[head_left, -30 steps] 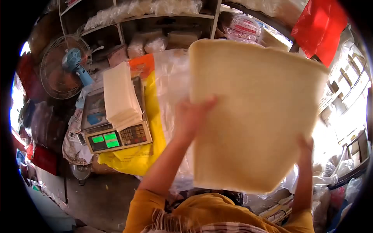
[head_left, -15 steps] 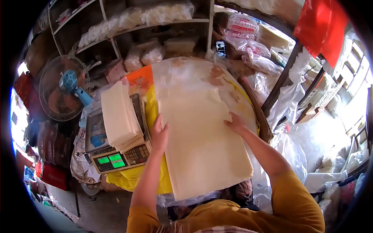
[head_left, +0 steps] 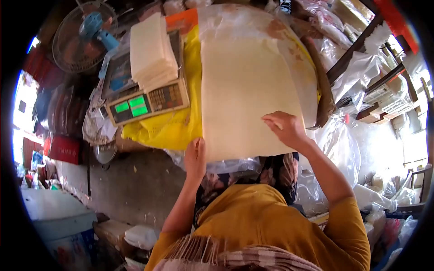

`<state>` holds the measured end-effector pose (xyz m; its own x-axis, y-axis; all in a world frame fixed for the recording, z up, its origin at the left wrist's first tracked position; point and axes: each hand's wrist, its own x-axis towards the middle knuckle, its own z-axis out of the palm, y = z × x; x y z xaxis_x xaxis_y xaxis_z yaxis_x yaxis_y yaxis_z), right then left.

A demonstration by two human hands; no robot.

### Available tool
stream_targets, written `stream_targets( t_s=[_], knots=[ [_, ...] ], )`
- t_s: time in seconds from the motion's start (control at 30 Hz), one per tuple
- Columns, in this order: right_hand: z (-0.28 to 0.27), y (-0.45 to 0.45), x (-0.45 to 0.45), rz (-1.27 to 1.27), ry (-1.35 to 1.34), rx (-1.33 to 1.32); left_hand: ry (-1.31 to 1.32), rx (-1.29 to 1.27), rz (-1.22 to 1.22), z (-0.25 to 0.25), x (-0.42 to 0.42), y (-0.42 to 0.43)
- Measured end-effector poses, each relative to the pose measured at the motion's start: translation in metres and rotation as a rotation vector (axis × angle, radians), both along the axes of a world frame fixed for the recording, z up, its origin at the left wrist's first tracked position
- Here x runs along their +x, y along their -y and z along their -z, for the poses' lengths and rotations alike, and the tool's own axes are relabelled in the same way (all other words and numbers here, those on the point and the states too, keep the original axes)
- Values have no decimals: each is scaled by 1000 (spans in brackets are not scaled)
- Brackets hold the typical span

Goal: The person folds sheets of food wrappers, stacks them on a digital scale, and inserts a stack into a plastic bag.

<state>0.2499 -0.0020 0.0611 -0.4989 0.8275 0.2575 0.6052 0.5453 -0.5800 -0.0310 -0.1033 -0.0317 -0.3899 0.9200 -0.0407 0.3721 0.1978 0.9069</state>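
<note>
A large cream-coloured sheet stack [head_left: 246, 95] lies flat on the covered round table [head_left: 226, 20], its near edge close to my body. My left hand [head_left: 195, 158] is closed at the near left corner of the stack, fingertips at its edge. Over the right part of the stack is my right hand [head_left: 288, 130], fingers drawn together, with nothing visible in them. To the left, a folded cream bundle [head_left: 151, 52] rests on a digital scale [head_left: 165, 97] with lit green displays.
Yellow plastic sheeting [head_left: 172, 133] lies under the scale. A fan [head_left: 92, 27] stands at the far left. Clear plastic bags [head_left: 337, 153] are at the right, and a white-lidded tub [head_left: 54, 205] is at the lower left.
The view has tilted down. My left hand has moved from the stack's left side to its near left corner. My right hand has left the right edge and come inward over the sheets.
</note>
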Motion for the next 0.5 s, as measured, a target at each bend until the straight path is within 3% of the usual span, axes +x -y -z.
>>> stream_targets(
  t_s=[0.17,0.2,0.3,0.4,0.5],
  knots=[
    [29,17,-60,-387,44,170,251,-95,94,5,-13,12],
    [32,20,-70,-415,95,178,267,-134,117,4,-15,12],
    [38,28,-94,-468,186,221,693,-111,72,-7,-4,17],
    [39,34,-108,-462,157,311,863,23,230,-2,-2,20],
    [37,33,-111,-489,344,299,914,22,189,-6,1,20]
  ],
)
